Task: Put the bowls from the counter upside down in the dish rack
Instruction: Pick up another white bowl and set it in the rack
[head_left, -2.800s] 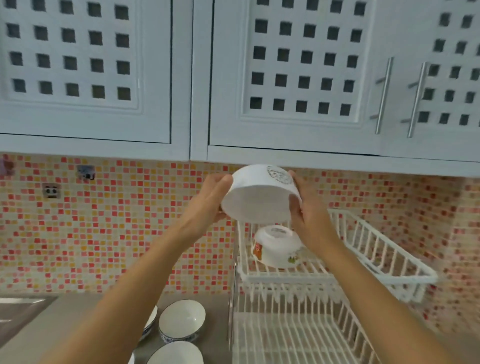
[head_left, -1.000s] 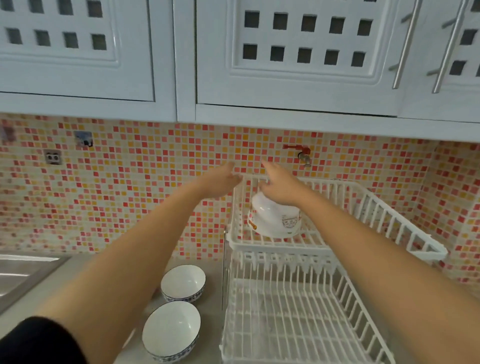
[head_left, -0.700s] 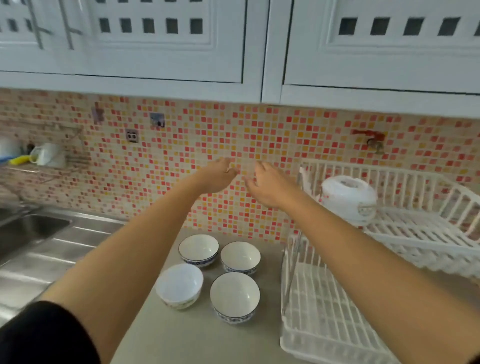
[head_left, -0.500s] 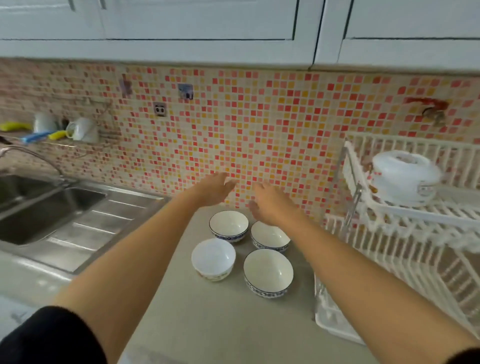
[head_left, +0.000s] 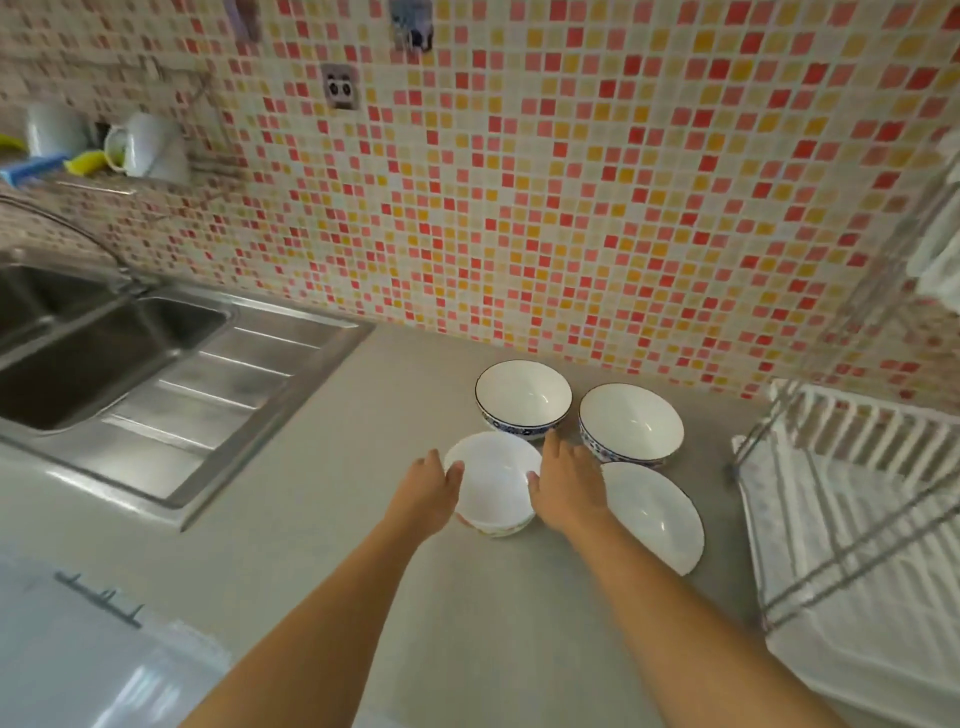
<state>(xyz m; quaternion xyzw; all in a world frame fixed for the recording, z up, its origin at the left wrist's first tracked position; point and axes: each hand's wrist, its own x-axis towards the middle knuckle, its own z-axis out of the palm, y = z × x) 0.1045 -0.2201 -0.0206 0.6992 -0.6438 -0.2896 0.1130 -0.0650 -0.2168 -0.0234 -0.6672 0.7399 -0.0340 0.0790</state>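
- Both hands have come down from the wall to the grey stone counter (head_left: 322, 519) since the earlier frame
- Steel sink (head_left: 93, 353) is lying far left
- Left hand (head_left: 423, 499) is cupping the plain white bowl (head_left: 493, 486), fingers half curled on its left rim
- Right hand (head_left: 563, 493) is pressing its right rim, fingers spread
- Three blue-rimmed white bowls (head_left: 631, 423) are sitting upright beside it
- White wire dish rack (head_left: 852, 530) is standing far right

The four bowls are white inside, the two rear ones (head_left: 523, 399) (head_left: 630, 423) with dark rims and blue patterned bands outside, on a grey counter (head_left: 363, 519) beside a white dish rack (head_left: 852, 545) and a red, orange, pink and cream mosaic wall (head_left: 571, 182).
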